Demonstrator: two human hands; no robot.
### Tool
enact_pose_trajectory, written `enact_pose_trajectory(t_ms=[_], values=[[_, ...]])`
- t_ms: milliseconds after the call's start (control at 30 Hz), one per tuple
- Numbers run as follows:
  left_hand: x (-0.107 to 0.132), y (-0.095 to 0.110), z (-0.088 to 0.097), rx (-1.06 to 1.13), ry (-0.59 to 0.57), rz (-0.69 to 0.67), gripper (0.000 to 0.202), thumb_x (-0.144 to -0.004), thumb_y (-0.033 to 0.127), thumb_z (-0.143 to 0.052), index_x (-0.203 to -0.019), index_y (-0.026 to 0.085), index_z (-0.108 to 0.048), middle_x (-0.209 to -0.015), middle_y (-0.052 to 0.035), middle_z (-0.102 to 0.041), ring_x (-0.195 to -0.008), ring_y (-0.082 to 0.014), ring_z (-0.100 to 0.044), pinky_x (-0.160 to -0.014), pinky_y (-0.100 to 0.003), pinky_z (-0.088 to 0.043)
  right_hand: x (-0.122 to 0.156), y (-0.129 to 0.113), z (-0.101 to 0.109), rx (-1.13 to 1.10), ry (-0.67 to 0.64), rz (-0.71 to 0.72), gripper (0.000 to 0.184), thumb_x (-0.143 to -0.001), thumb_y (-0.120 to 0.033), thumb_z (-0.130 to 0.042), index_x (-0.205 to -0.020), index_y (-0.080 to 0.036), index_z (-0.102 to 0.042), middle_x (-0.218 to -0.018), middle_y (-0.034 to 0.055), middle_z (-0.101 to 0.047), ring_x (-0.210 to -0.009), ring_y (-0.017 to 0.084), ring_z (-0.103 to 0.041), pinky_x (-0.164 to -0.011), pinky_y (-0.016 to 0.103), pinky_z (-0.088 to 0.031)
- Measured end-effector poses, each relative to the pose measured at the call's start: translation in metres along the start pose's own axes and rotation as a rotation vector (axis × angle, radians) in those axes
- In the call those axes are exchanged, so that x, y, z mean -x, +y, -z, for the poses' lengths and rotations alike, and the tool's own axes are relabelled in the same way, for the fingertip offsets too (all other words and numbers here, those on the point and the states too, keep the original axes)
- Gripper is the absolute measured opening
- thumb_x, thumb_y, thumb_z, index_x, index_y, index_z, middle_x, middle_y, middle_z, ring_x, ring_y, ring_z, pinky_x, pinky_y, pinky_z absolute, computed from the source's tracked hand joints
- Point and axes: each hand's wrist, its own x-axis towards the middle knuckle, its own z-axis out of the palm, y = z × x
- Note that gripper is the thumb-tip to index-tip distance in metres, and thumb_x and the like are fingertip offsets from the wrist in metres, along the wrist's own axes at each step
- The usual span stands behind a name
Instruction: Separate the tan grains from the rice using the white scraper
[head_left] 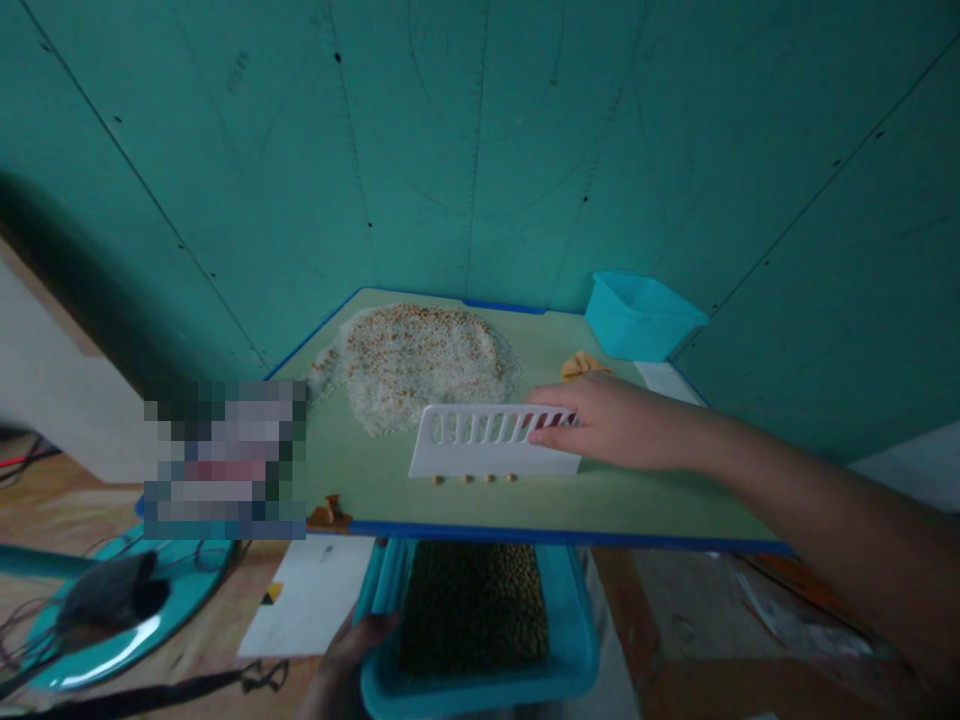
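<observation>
My right hand [592,422] is closed on the right end of a white slotted plastic divider [480,460], which stands on edge on the pale green board. Along its near side lie several small tan beans [489,478]. Behind it spreads a heap of white grains [420,375] mixed with brownish beans. Below the board's front edge, my left hand [349,655] grips the left side of a turquoise plastic basin [574,650]. Dark green and tan beans [476,615] fill the basin's inside. Most of the left hand's fingers are hidden.
A turquoise container [645,315] stands at the board's back right, near a crumpled tan cloth [583,366]. The blue-edged board [660,510] meets a green wall [480,150]. At lower left are a turquoise round plate [127,640], dark cables and white paper [307,600].
</observation>
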Motion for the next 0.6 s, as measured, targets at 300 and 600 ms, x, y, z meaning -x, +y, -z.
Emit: enact_pose_trajectory(t_ms=[300, 600], values=[[-0.009, -0.002, 0.011, 0.025, -0.103, 0.079, 0.014, -0.062, 0.017, -0.066, -0.073, 0.023, -0.07, -0.063, 0.0024, -0.074, -0.09, -0.025, -0.063, -0.059, -0.024, -0.053, 0.019, -0.014, -0.007, 0.088, 0.003, 0.039, 0.014, -0.083, -0.022, -0.047, -0.085, -0.018, -0.061, -0.072, 0.0021, -0.063, -0.066, 0.014, -0.054, -0.058, 0.023, -0.032], [-0.006, 0.004, 0.008, 0.083, -0.047, 0.13, 0.03, -0.06, 0.015, -0.067, -0.089, 0.023, -0.068, -0.066, 0.0034, -0.074, -0.083, -0.0244, -0.065, -0.065, -0.028, -0.054, 0.04, -0.037, -0.021, 0.172, 0.034, 0.071, 0.017, -0.084, -0.016, -0.044, -0.089, -0.018, -0.06, -0.07, 0.0018, -0.063, -0.061, 0.013, -0.055, -0.057, 0.023, -0.034]])
